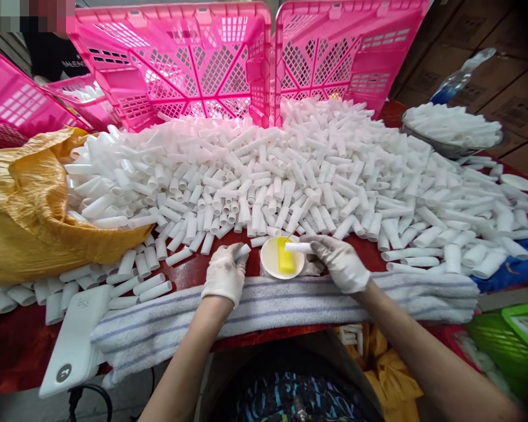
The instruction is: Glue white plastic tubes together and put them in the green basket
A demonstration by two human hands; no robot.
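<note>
My left hand (226,274), in a white glove, is closed on a short white tube (242,251) just left of a small white bowl (268,266). A yellow block (286,255) lies in that bowl. From the right, my gloved right hand (338,261) pinches another white tube (298,247), whose far end hangs over the bowl beside the yellow block. A large heap of white tubes (264,176) spreads behind both hands. Below the bowl, a striped towel (286,302) runs along the table's front edge.
Pink crates (193,64) stand behind the heap. An orange sack (26,205) spills tubes at the left, near a white power bank (77,340). At the back right sits a metal bowl (457,149) of tubes. Part of a person (48,55) shows at the upper left.
</note>
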